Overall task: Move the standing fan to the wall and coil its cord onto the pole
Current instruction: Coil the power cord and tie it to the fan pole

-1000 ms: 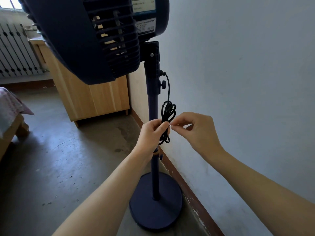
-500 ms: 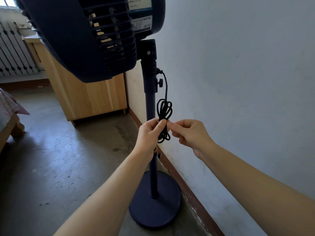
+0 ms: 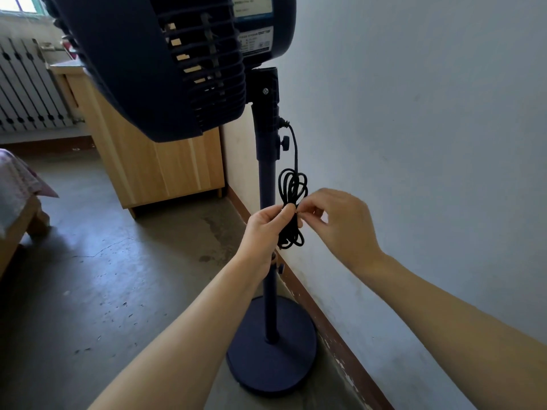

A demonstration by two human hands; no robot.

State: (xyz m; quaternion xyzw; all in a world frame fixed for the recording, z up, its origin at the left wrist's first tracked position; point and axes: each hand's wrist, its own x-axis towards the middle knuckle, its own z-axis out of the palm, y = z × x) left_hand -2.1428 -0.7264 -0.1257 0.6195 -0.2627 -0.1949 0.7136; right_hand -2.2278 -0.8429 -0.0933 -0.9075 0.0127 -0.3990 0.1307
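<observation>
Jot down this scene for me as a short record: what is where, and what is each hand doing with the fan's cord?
fan: stands close to the wall, round base on the floor
cord: looped into a bundle, hanging beside the pole, not wound round it
left grip: holds the bundle's middle
right grip: fingertips pinch at the same spot; blurred
behind: wooden cabinet, radiator

The cord (image 3: 293, 184) I hold is black. The fan head (image 3: 133, 69), its pole (image 3: 268, 179) and base (image 3: 272, 362) are dark navy. The cabinet (image 3: 165, 167) is pale wood with straight grain, the wall (image 3: 429, 143) greyish white, the floor (image 3: 88, 276) speckled grey, the skirting (image 3: 340, 335) reddish brown.
</observation>
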